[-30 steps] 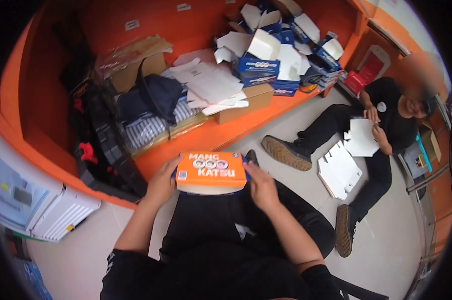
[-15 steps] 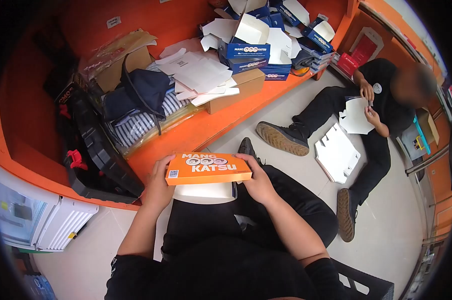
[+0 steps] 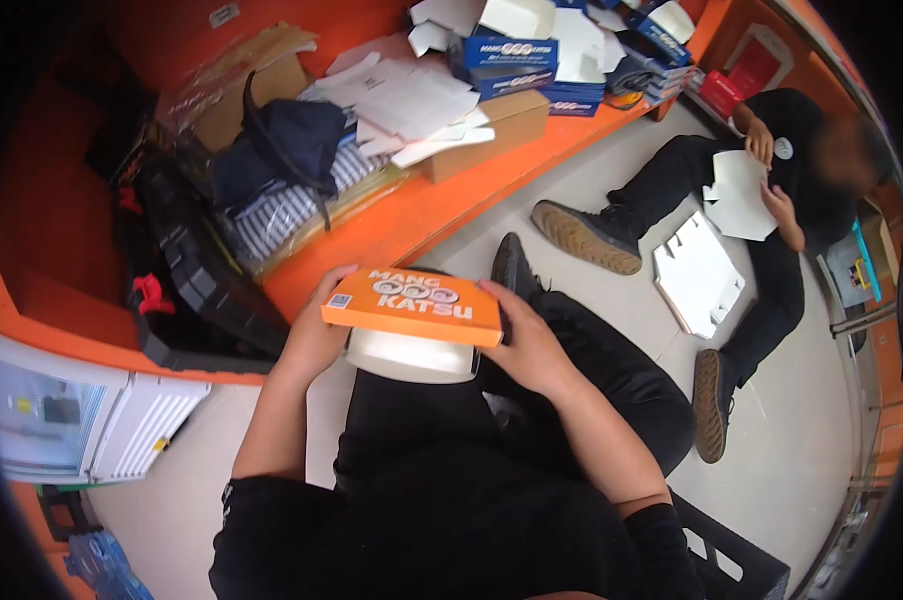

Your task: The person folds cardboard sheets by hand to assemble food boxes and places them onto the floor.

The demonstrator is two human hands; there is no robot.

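Observation:
An orange box lid (image 3: 417,302) with white lettering is held over my lap, tilted on top of a white-lined box (image 3: 412,357) whose inside shows below the lid's near edge. My left hand (image 3: 319,325) grips the left end, its fingers round the lid's corner. At the right end my right hand (image 3: 527,340) holds the lid and box side between thumb and fingers. The undersides and some fingertips are hidden.
On the orange shelf (image 3: 402,225) lie a dark bag (image 3: 287,150), white card sheets (image 3: 402,95) and blue boxes (image 3: 512,55). A black case (image 3: 197,270) stands left. Another person (image 3: 807,180) sits on the floor at right with a white sheet (image 3: 740,195); flattened card (image 3: 700,272) lies nearby.
Since a second ago the lid has tilted and shifted up from the box, showing its white inside. Both hands have stayed on the two ends. The view has shifted slightly.

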